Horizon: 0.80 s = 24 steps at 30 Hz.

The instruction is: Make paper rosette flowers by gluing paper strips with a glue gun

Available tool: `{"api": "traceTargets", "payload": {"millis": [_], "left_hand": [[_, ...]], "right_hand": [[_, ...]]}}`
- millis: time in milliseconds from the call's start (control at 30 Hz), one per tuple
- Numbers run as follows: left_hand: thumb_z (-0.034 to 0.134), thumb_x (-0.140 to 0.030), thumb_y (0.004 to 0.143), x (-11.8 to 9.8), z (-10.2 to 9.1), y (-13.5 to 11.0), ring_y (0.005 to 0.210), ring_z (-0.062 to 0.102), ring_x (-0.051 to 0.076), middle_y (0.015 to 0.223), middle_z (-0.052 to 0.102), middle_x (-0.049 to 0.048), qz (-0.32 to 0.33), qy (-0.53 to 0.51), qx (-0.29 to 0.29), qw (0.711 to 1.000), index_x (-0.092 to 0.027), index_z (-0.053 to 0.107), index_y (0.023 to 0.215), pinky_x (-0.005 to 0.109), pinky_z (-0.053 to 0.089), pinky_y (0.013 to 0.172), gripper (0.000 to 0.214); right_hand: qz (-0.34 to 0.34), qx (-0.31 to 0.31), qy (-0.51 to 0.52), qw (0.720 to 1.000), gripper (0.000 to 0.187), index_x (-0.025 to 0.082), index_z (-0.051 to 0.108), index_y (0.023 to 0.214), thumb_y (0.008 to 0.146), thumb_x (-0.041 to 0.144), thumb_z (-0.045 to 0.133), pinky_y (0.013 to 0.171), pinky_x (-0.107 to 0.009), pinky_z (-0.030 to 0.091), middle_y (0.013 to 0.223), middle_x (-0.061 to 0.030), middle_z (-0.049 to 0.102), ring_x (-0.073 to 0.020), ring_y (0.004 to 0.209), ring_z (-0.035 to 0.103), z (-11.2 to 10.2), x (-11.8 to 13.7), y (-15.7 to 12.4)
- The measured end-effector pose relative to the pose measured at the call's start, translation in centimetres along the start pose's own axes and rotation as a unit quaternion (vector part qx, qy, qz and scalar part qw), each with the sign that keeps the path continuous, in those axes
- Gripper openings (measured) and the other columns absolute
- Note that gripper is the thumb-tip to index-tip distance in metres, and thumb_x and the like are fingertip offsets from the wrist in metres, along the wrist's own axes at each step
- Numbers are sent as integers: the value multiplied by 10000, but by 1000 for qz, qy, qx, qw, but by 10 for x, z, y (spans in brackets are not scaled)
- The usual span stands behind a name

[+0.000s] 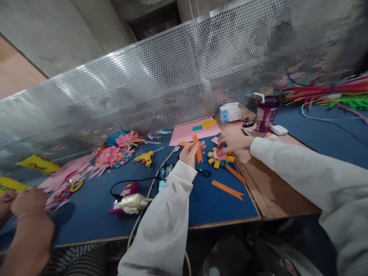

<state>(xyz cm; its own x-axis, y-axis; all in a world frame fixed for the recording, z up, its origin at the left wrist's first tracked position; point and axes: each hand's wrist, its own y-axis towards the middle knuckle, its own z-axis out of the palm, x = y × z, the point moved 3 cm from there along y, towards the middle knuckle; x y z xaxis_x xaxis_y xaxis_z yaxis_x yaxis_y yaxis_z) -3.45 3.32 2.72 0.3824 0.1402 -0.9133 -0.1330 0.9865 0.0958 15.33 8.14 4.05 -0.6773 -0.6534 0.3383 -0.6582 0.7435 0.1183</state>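
Observation:
My left hand (189, 153) is closed on an orange paper strip (198, 153) with notched ends, held up above the blue table. To its right, my right hand (234, 141) reaches down with bent fingers onto a paper flower (217, 158) of yellow, orange, pink and blue loops. Its fingertips are at the flower's upper part and seem to grip it. A second orange strip (228, 190) lies flat in front of the flower. Another orange strip (236, 174) sticks out below the flower. Beneath my left forearm lies a phone (164, 175), partly covered.
A yellow glue gun (145, 158), a power strip (130, 202) with cables and pink paper flowers (113, 153) are on the left. A co-worker's hands (28, 201) are beside scissors (70, 189). At the back right stand a purple cup (266, 115) and a small box (230, 112).

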Motion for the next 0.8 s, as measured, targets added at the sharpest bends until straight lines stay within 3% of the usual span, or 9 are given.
{"api": "traceTargets", "payload": {"millis": [167, 333, 400, 500, 667, 733, 800], "left_hand": [[803, -352, 558, 17, 4, -6, 707, 700, 216, 786, 734, 108, -9, 32, 32, 999, -127, 611, 758, 289, 539, 583, 357], [790, -418, 564, 13, 1, -12, 621, 694, 200, 765, 734, 85, 6, 18, 16, 1000, -146, 577, 786, 259, 527, 493, 410], [785, -438, 568, 14, 2, -14, 615, 696, 207, 782, 735, 85, 0, 22, 20, 1000, -151, 551, 776, 257, 524, 476, 425], [784, -466, 559, 20, 8, -17, 641, 702, 225, 785, 733, 94, -14, 34, 36, 999, -148, 526, 759, 270, 532, 493, 456], [785, -461, 569, 32, 18, -23, 753, 708, 264, 869, 726, 151, -59, 74, 102, 990, -129, 544, 810, 306, 552, 569, 476], [777, -454, 587, 34, 18, -26, 791, 705, 277, 908, 719, 168, -80, 81, 116, 987, -124, 552, 862, 315, 555, 587, 484], [764, -454, 606, 33, 18, -28, 818, 702, 284, 937, 714, 171, -88, 83, 127, 984, -125, 557, 905, 321, 557, 599, 490]], "right_hand": [[21, 6, 78, 997, 235, 173, 685, 730, 653, 395, 686, 817, -295, 444, 981, -83, 670, -226, 918, 595, 8, -1, 7], [87, -67, 163, 980, 285, 165, 614, 805, 737, 441, 608, 652, -283, 469, 792, -57, 664, -177, 728, 608, 2, -17, -1], [121, -129, 246, 953, 284, 166, 587, 796, 749, 446, 605, 613, -275, 462, 744, -45, 646, -162, 684, 595, -5, -26, -6], [159, -207, 410, 874, 226, 178, 574, 740, 696, 368, 689, 600, -251, 463, 699, -14, 626, -131, 644, 586, -15, -36, -14], [156, -263, 549, 778, 121, 190, 577, 693, 711, 216, 694, 602, -193, 482, 715, 5, 625, -94, 667, 593, -31, -28, -21], [151, -266, 585, 752, 106, 185, 602, 694, 696, 175, 708, 576, -168, 479, 742, -5, 637, -88, 683, 593, -33, -19, -22], [150, -261, 591, 748, 88, 181, 624, 719, 697, 160, 707, 550, -154, 474, 758, -11, 646, -83, 681, 594, -32, -10, -21]]}}
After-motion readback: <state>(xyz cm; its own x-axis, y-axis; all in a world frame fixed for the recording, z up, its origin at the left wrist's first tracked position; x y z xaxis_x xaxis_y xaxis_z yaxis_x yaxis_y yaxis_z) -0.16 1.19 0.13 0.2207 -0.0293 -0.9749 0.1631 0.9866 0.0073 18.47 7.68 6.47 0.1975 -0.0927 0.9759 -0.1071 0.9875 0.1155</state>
